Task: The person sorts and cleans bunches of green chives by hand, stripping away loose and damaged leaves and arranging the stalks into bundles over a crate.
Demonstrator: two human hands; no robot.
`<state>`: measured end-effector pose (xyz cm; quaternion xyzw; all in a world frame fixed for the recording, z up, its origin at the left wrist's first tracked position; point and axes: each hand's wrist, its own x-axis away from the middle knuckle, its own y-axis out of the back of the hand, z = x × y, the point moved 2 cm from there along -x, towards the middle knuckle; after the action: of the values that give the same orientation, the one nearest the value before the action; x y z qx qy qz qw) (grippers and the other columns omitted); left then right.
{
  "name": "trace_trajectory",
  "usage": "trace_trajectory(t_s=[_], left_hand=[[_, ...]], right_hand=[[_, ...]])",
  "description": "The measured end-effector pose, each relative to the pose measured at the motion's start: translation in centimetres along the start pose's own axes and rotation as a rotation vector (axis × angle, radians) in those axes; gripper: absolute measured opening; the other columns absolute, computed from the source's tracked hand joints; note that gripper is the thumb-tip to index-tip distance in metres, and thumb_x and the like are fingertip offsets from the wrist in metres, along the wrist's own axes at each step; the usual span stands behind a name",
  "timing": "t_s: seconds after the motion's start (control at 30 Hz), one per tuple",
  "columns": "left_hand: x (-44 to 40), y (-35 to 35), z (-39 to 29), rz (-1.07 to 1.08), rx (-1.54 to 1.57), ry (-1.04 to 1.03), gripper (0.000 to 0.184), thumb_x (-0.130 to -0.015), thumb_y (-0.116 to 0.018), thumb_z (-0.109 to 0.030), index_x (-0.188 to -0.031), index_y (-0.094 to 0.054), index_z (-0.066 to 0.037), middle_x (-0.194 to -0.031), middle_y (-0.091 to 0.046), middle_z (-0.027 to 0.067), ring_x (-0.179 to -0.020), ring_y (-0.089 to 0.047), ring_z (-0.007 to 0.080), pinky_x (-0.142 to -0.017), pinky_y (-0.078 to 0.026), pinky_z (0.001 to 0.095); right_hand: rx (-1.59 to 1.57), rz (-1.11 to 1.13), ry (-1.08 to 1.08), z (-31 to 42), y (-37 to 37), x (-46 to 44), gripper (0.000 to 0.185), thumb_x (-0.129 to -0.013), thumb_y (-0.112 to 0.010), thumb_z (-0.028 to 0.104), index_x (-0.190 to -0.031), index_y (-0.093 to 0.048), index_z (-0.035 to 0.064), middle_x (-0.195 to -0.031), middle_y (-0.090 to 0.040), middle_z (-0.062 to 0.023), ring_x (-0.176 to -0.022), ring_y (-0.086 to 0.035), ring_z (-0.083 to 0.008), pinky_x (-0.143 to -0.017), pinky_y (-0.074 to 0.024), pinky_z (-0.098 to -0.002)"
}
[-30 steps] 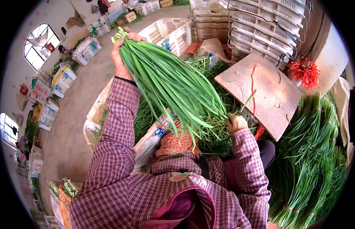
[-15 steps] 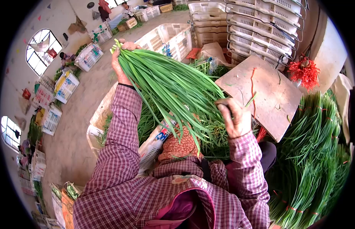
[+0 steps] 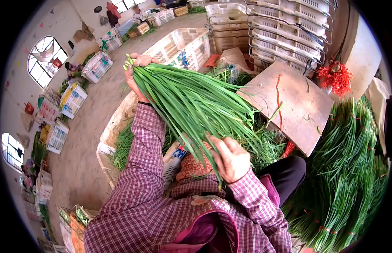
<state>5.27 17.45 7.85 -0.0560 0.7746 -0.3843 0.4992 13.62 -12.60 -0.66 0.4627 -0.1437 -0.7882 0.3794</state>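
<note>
In the head view, where the bunch (image 3: 191, 90) of long green leaves slants from upper left toward lower right, the left hand (image 3: 132, 80) is closed around its pale ends, fingers wrapped over the top. The bunch is held above loose greens (image 3: 125, 147), its leaves fanned out toward the free ends. Right hand (image 3: 233, 160): at the lower edge of the fan, fingers bent and touching the leaf tips; whether they pinch any leaf, cannot tell. Some tips hang over the patterned cloth (image 3: 194, 166) at the person's lap.

Surroundings: a flat board (image 3: 295, 114) lies tilted to the right of the bunch, with a red strip (image 3: 278, 95) and a few leaf scraps on it. Right of the board, tied greens (image 3: 339, 173) are heaped, red bands visible around some bundles. A tuft of red ties (image 3: 335, 80) hangs above the heap. Behind the board, stacked crates (image 3: 286, 36); beyond the bunch, an open crate (image 3: 198, 50). At far left, more crates stand along the wall, with other people near them.
</note>
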Motion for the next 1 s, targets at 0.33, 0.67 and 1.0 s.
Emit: trace_trajectory(t_s=[0.33, 0.67, 1.0], left_hand=[[0.2, -1.2, 1.6, 0.125, 0.108, 0.034, 0.028, -0.084, -0.063, -0.015, -0.110, -0.053, -0.015, -0.087, -0.053, -0.0049, -0.084, -0.053, 0.0111, -0.101, -0.038, 0.0363], [0.4, -3.0, 3.2, 0.298, 0.143, 0.073, 0.027, -0.087, -0.060, -0.016, -0.114, -0.053, -0.015, -0.091, -0.056, -0.0037, -0.088, -0.054, 0.0114, -0.101, -0.039, 0.0341], [0.8, -2.1, 3.1, 0.196, 0.156, 0.037, 0.028, -0.084, -0.063, -0.015, -0.111, -0.054, -0.014, -0.090, -0.056, -0.0029, -0.086, -0.054, 0.0122, -0.099, -0.040, 0.0348]], right_hand=[[-0.271, -0.252, -0.107, -1.5, 6.1, -2.4, 0.014, -0.085, -0.057, -0.001, -0.098, -0.061, 0.0012, -0.091, -0.064, -0.0142, -0.083, -0.065, -0.0284, -0.074, -0.0511, -0.0336], [0.033, -0.203, -0.111, -2.7, 1.5, -4.1, 0.027, -0.071, -0.063, 0.009, -0.099, -0.062, 0.0126, -0.084, -0.059, -0.0080, -0.082, -0.060, -0.0282, -0.069, -0.0499, -0.0361], [0.106, -0.214, 0.050, -0.2, 1.3, -4.3, 0.021, -0.082, -0.064, 0.009, -0.102, -0.064, 0.0081, -0.082, -0.061, -0.0084, -0.073, -0.057, -0.0265, -0.066, -0.0491, -0.0354]])
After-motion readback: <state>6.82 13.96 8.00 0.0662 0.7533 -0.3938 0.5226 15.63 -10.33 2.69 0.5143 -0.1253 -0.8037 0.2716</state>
